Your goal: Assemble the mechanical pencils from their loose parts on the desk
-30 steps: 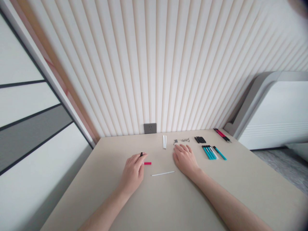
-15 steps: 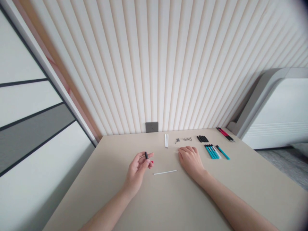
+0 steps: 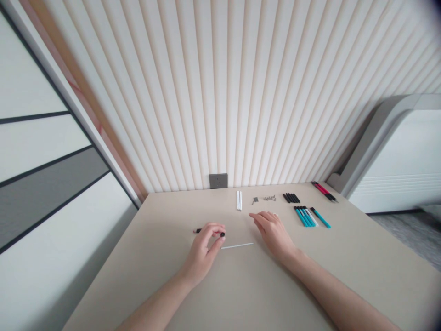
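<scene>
In the head view, the left hand (image 3: 202, 250) pinches a small black piece (image 3: 222, 234) between thumb and fingers, its round end showing beyond the fingertips. Just behind this hand, partly hidden by its fingers, lies a part with a black section and a pinkish end (image 3: 197, 231). The right hand (image 3: 274, 233) is palm down and loosely spread, index finger reaching toward the left; its underside is hidden. Between the hands lies a thin white rod (image 3: 237, 245), its left end close to the left thumb and its right end short of the right hand; whether the thumb touches it, I cannot tell.

Beyond the hands are a group of white rods (image 3: 239, 201), small metal clips (image 3: 255, 200) and small metal bits (image 3: 269, 198). To the right of these lie short black sleeves (image 3: 291, 198), then teal barrels (image 3: 304, 216), with red and black pens (image 3: 324, 191) near the far right corner.

The surface (image 3: 138, 257) ends at the ribbed wall (image 3: 172, 115) behind, below a dark socket (image 3: 218, 180). Its left edge is well apart from the left hand. There is room to move between the forearms and leftward.
</scene>
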`<state>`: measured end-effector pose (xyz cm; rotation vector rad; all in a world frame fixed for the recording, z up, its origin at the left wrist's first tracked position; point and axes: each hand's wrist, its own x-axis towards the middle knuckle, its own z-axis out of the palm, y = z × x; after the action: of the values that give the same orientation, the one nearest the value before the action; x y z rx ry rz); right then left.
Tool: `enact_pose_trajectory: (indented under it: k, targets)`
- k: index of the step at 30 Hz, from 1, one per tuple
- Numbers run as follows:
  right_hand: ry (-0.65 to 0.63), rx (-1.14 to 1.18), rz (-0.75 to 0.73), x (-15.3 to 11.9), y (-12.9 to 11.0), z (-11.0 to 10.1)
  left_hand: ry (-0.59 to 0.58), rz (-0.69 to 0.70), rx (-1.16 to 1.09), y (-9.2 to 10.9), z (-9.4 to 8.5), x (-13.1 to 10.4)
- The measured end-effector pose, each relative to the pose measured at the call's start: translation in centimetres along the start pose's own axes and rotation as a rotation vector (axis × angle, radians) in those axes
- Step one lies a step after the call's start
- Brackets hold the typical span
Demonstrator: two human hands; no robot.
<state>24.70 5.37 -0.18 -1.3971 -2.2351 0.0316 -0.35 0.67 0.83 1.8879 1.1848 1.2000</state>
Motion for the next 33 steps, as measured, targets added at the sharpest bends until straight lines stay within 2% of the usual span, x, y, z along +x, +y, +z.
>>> enact_pose_trajectory:
  k: [2, 5, 12, 22, 29, 33]
  targets:
    - [0.083, 0.185, -0.052, -0.2, -1.0, -0.2, -0.022, 0.109, 0.137, 0.4, 0.1, -0.1]
    - [0.156, 0.391, -0.106, -0.7, -2.8, -0.6, -0.039, 0.185, 0.231, 0.8, 0.3, 0.0]
    - [0.273, 0.551, -0.285, -2.2, -5.7, -0.9, -0.08, 0.225, 0.264, 0.7, 0.5, 0.0]
    - [0.235, 0.622, -0.36, -2.2, -5.9, -0.2, -0.136, 0.267, 0.3, 0.7, 0.8, -0.2]
    - [0.165, 0.581, -0.378, -2.1, -6.1, -0.4, -0.143, 0.28, 0.296, 0.4, 0.7, -0.4]
    - [0.156, 0.532, -0.326, -2.0, -5.8, -0.7, -0.12, 0.28, 0.297, 0.3, 0.7, -0.3]
